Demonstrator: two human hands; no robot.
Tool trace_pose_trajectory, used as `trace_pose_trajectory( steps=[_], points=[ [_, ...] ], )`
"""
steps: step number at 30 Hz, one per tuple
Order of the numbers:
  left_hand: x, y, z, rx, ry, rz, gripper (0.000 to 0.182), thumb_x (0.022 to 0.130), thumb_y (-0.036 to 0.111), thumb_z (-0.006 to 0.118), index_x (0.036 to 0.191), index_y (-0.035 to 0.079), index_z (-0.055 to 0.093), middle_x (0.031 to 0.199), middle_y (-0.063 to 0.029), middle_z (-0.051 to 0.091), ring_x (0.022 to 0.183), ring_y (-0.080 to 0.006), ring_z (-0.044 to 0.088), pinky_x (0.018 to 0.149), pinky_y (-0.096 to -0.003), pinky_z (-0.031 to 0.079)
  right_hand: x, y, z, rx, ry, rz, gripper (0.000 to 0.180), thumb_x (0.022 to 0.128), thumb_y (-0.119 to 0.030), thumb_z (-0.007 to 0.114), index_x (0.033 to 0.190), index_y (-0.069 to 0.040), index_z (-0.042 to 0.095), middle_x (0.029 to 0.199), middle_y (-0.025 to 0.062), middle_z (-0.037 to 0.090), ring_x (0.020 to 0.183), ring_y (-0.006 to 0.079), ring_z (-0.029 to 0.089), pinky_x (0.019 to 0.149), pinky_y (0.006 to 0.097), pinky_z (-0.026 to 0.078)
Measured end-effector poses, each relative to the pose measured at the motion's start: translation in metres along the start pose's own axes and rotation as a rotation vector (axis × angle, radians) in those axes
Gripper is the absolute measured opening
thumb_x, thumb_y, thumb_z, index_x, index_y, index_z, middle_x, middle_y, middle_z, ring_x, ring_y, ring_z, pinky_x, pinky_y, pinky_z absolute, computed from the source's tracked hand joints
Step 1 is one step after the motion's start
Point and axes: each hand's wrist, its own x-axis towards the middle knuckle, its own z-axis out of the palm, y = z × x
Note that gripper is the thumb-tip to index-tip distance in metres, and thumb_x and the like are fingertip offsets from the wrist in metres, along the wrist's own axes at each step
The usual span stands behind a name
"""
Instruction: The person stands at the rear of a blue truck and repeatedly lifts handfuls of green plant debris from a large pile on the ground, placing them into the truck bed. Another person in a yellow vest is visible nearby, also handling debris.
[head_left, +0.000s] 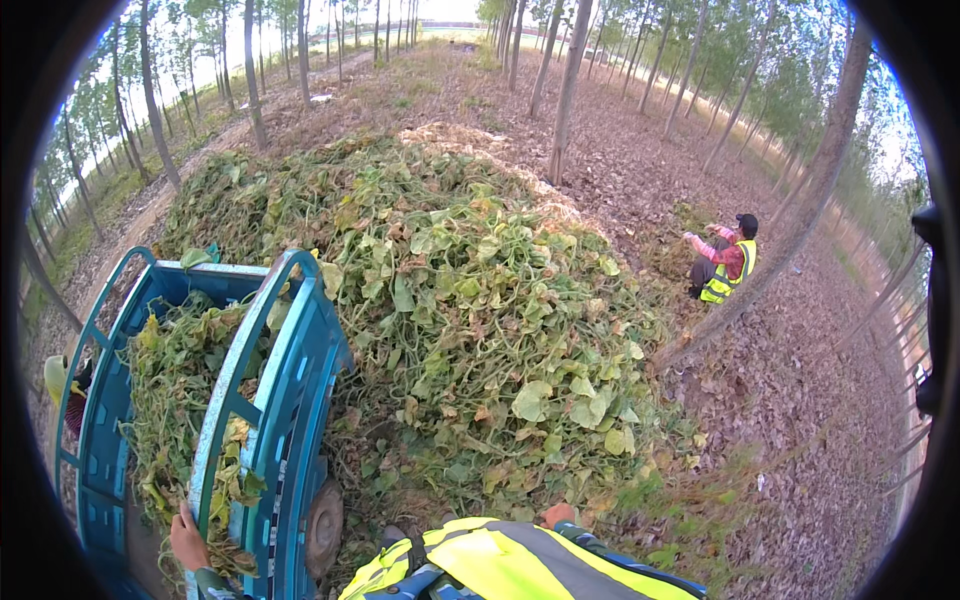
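My left hand (189, 537) rests on the top rail of a blue metal cart (291, 375), at the cart's near side; the fingers look curled round the rail. Inside the cart lie green and yellowing cut vines (180, 382). To the right of the cart a large heap of leafy vines (480, 315) spreads out in front of me, some leaves wilted and brown. My right hand (558, 514) is beside my yellow reflective vest, over the near edge of the heap. Its fingers look curled, and whether anything is in them is hidden.
A person in a reflective vest (727, 274) crouches right of the heap, near a leaning tree trunk (780, 247). Another person (67, 386) is partly visible beyond the cart's far side. The cart's wheel (325, 525) stands near my legs. Dry leaves (787, 450) cover the ground among many trees.
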Motion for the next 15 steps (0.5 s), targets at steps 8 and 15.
trace_pose_trajectory(
  steps=[8, 15],
  points=[
    [-0.002, 0.001, -0.006, -0.019, -0.008, 0.036, 0.059, 0.106, 0.054, 0.044, 0.088, 0.003, 0.068, 0.079, -0.0215, 0.064, 0.073, -0.0420, 0.058, 0.066, -0.0532, 0.041, -0.010, -0.049, -0.010, -0.797, -0.096, -0.374, 0.025, 0.081, -0.041, 0.073, 0.095, -0.021, 0.077, 0.089, 0.0098, 0.075, 0.089, 0.0335, 0.072, 0.078, 0.0477, 0.056],
    [-0.004, 0.005, -0.011, -0.065, -0.034, 0.024, 0.058, 0.106, 0.053, 0.044, 0.090, 0.002, 0.067, 0.076, -0.0226, 0.062, 0.070, -0.0424, 0.057, 0.065, -0.0526, 0.041, -0.017, -0.082, -0.021, -0.595, -0.144, -0.250, 0.020, 0.085, -0.032, 0.068, 0.093, -0.017, 0.079, 0.094, 0.0103, 0.077, 0.087, 0.0294, 0.074, 0.077, 0.0433, 0.058]
  ],
)
